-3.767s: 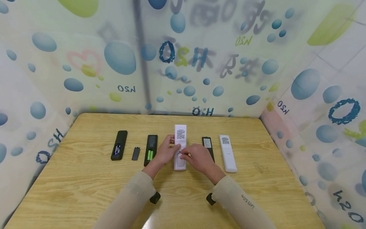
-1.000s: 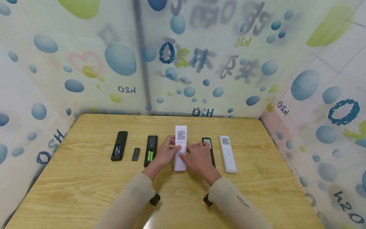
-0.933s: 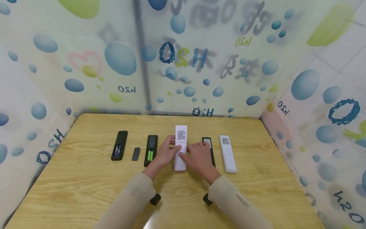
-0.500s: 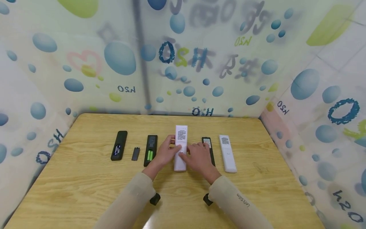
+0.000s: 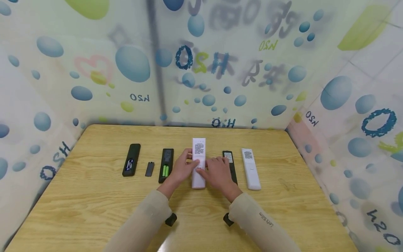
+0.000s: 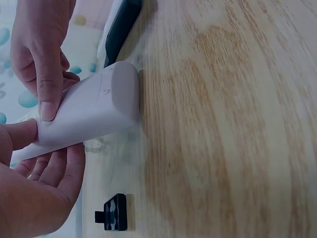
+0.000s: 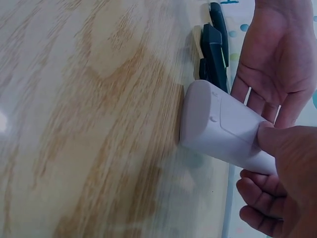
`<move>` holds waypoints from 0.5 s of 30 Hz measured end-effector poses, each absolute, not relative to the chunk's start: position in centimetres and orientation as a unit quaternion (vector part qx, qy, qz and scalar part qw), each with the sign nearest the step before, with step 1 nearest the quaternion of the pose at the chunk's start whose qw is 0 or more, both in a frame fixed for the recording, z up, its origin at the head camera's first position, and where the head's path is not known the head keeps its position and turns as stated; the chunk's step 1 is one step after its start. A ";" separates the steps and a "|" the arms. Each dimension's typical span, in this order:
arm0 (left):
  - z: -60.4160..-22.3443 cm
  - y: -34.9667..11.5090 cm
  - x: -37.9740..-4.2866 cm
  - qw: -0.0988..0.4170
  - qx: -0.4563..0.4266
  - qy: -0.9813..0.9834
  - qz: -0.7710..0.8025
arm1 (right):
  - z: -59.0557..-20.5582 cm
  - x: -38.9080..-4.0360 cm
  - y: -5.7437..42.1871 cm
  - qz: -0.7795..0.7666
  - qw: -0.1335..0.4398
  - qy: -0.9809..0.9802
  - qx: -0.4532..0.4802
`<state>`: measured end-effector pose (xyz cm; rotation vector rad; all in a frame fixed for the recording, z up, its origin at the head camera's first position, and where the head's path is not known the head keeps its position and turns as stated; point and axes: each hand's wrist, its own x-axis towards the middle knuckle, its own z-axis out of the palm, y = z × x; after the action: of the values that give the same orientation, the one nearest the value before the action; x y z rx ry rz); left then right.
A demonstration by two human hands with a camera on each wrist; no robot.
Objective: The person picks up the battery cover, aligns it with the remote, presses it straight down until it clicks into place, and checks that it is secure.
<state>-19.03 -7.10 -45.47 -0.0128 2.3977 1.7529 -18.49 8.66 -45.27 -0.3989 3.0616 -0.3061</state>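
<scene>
A white remote control (image 5: 198, 181) lies back side up between my hands at the middle of the table, its printed label toward the far end. My left hand (image 5: 181, 168) grips its left side, thumb on the back and fingers along the edge. From the right, my right hand (image 5: 219, 173) holds it too. In the right wrist view the right thumb (image 7: 270, 139) presses on the battery cover (image 7: 237, 119), which sits flush in the back. The other right fingers (image 7: 260, 198) curl by the remote's side. Whatever is under the cover is hidden.
Left of the hands lie a black remote (image 5: 167, 155) with green batteries (image 5: 165, 171) showing, a loose black battery cover (image 5: 149, 169) and another opened black remote (image 5: 134, 153). Rightward are a partly hidden black remote (image 5: 233, 174) and a white remote (image 5: 251, 169). A patterned curtain (image 5: 201, 101) borders the table.
Earlier the right fingers pinched at the battery compartment, where an opening showed; now the thumb rests on the shut cover. Over the last second the hands barely move.
</scene>
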 end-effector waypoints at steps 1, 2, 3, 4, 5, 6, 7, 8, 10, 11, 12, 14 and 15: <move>-45.5 -7.1 -19.0 0.086 -0.007 0.803 0.589 | -45.3 -18.5 8.7 -0.096 0.019 0.987 -0.130; -45.5 -7.1 -19.0 0.087 -0.010 0.802 0.591 | -45.4 -18.5 8.6 -0.094 0.020 0.987 -0.131; -45.5 -7.2 -18.9 0.088 -0.013 0.800 0.594 | -45.4 -18.5 8.7 -0.091 0.019 0.987 -0.133; -45.5 -7.2 -18.9 0.089 -0.015 0.798 0.596 | -45.5 -18.6 8.7 -0.088 0.019 0.987 -0.135; -45.5 -7.2 -18.9 0.090 -0.018 0.796 0.598 | -45.5 -18.6 8.7 -0.085 0.019 0.987 -0.137; -45.6 -7.2 -18.9 0.091 -0.020 0.795 0.600 | -45.5 -18.6 8.7 -0.085 0.020 0.987 -0.138; -45.6 -7.2 -18.9 0.091 -0.022 0.794 0.601 | -45.4 -18.6 8.7 -0.085 0.021 0.987 -0.138; -45.6 -7.2 -18.9 0.091 -0.022 0.793 0.601 | -45.3 -18.6 8.7 -0.087 0.023 0.986 -0.138; -45.7 -7.1 -18.9 0.090 -0.020 0.794 0.600 | -45.1 -18.6 8.8 -0.094 0.027 0.986 -0.136; -45.7 -7.1 -18.9 0.088 -0.019 0.795 0.599 | -45.0 -18.7 8.8 -0.100 0.030 0.986 -0.134; -45.7 -7.1 -18.8 0.086 -0.017 0.797 0.598 | -44.9 -18.8 8.8 -0.106 0.030 0.985 -0.131; -45.7 -7.0 -18.7 0.080 -0.011 0.799 0.595 | -44.7 -18.9 8.9 -0.116 0.031 0.985 -0.127; -45.6 -6.9 -18.7 0.077 -0.010 0.800 0.594 | -44.7 -19.0 9.0 -0.119 0.029 0.985 -0.125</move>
<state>-18.66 -6.89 -45.65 -0.0314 2.3985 1.7815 -19.04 8.96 -44.71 -0.3867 3.0365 -0.3662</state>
